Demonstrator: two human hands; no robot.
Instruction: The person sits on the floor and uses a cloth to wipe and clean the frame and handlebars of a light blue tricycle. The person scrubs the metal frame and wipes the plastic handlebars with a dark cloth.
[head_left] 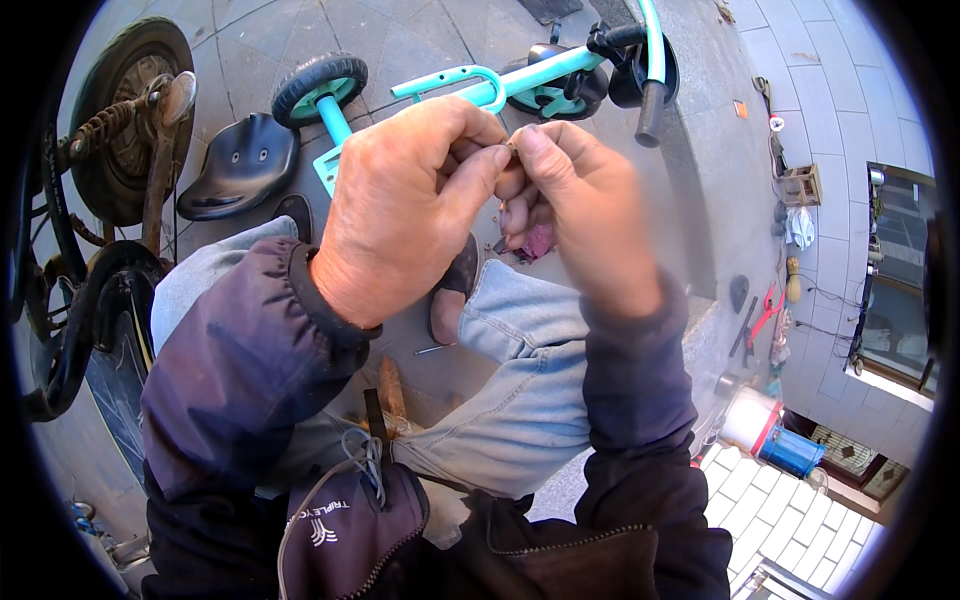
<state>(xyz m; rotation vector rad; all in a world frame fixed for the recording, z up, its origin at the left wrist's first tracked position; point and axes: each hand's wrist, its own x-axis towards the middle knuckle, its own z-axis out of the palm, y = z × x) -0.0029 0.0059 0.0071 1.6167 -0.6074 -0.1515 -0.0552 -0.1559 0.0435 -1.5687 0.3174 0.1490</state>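
Nearest the camera: dark jacket with a grey drawstring, then jeans on bent knees, person seated low over paved ground.

Both hands raised in front of the chest, fingertips meeting. Left hand: grip pinched shut, thumb and forefinger closed on a tiny brownish part right at the contact point. Right hand: grip also closed, thumb and forefinger tips pressing the same small part from the other side. Part is too small and mostly covered, so its kind can't be told. It sits between the two sets of fingertips, held up over the knees, above the teal frame in the picture. Right hand slightly blurred. Something pinkish shows under the right palm; can't tell whether it is held.

Below the hands: a sandalled foot on the ground, a thin nail or pin lying just beside it.

Further out: teal child's tricycle lying on its side, black wheels, black handlebar grip pointing down. Detached black plastic seat on the ground left of it.

Far left: dark bike wheels and frame, rusty spring. Far right, along the tiled strip: red-handled pliers, white roll next to a blue container.
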